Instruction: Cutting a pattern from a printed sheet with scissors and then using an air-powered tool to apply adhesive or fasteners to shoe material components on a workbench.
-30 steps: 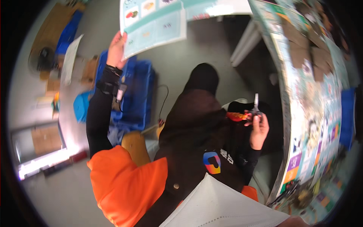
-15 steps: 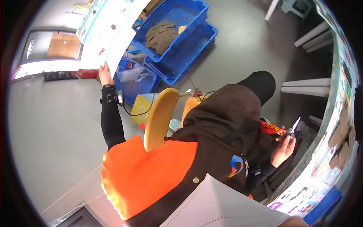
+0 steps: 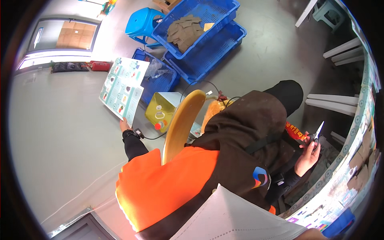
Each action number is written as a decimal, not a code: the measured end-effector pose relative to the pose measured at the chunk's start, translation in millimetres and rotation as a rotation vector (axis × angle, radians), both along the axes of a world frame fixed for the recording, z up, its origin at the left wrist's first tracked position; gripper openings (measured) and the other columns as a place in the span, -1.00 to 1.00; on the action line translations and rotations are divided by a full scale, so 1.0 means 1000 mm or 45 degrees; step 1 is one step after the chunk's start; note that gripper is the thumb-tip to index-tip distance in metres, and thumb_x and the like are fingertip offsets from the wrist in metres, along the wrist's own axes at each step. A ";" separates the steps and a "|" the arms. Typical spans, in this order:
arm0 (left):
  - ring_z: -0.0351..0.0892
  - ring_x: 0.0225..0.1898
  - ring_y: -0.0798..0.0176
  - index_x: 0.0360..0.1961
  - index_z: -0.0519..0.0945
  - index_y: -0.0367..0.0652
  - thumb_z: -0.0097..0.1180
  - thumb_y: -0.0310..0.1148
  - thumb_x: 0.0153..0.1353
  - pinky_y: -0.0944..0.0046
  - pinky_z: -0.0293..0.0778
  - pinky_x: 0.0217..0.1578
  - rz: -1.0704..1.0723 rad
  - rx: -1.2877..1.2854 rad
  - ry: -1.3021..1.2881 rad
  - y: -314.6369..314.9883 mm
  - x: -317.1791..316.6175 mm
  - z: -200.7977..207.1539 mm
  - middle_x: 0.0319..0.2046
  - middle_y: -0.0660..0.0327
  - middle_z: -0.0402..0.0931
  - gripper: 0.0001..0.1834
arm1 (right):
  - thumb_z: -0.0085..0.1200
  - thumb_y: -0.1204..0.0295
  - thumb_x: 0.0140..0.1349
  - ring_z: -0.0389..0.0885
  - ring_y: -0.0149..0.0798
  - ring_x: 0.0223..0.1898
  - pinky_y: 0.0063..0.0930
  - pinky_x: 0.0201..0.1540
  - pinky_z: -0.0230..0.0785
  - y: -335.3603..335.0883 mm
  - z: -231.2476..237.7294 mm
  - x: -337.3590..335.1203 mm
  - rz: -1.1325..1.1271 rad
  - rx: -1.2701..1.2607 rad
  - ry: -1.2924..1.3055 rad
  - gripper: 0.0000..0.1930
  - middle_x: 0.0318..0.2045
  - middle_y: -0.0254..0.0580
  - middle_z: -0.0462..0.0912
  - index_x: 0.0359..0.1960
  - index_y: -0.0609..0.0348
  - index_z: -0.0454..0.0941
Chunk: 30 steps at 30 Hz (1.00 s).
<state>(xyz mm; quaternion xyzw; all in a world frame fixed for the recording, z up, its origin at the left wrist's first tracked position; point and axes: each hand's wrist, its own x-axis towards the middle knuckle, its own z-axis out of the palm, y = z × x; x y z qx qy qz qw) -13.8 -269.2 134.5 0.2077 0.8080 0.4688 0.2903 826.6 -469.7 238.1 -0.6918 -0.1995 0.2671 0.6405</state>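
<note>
My left hand (image 3: 126, 124) grips the lower corner of a large printed sheet (image 3: 123, 91) with teal borders and small pictures. The sheet hangs out over the floor at my left, apart from the blue crates. On the other side, my right hand (image 3: 308, 156) is closed around the black handles of a pair of scissors (image 3: 319, 133), whose pale blades point up and away. Close beside the scissors lies a red strip with yellow print (image 3: 295, 131). Whether it touches my right hand, I cannot tell.
Blue crates (image 3: 208, 60) stand ahead, one holding brown cut pieces (image 3: 185, 33). A blue stool (image 3: 142, 24) is behind them. Near my left are a yellow tin (image 3: 157, 112) and a curved wooden chair back (image 3: 182, 124). A cluttered table (image 3: 340, 180) runs along my right.
The left hand has come down and nearer with the sheet, uncovering the blue stool. The right hand still holds the scissors. The whole view has shifted slightly.
</note>
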 end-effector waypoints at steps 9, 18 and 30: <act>0.61 -0.10 0.03 0.16 0.40 -0.30 -0.01 -0.20 0.43 -0.01 0.53 -0.14 0.026 -0.293 -0.125 -0.090 0.016 -0.034 -0.04 0.02 0.56 -0.57 | -0.04 0.37 0.45 0.67 -0.39 -0.18 -0.64 -0.28 0.46 -0.002 0.001 0.001 0.040 0.015 -0.021 -0.74 -0.08 0.09 0.67 0.01 0.30 0.48; 0.57 -0.40 0.17 -0.45 0.53 -0.42 -0.09 -0.34 0.42 0.25 0.56 -0.34 0.367 0.037 -0.572 -0.031 0.010 -0.002 -0.47 0.06 0.55 -0.62 | -0.06 0.35 0.47 0.65 -0.42 -0.16 -0.63 -0.24 0.43 -0.007 -0.003 0.001 0.049 0.018 -0.023 -0.71 -0.04 0.07 0.66 0.07 0.30 0.47; 0.58 -0.21 0.08 -0.05 0.49 -0.36 -0.06 -0.22 0.41 0.08 0.50 -0.19 0.192 0.080 -0.104 0.049 0.066 0.049 -0.18 0.05 0.58 -0.64 | -0.04 0.37 0.45 0.64 -0.47 -0.26 -0.66 -0.28 0.43 -0.021 -0.001 -0.009 -0.113 0.003 0.000 -0.74 -0.08 0.06 0.67 0.03 0.31 0.47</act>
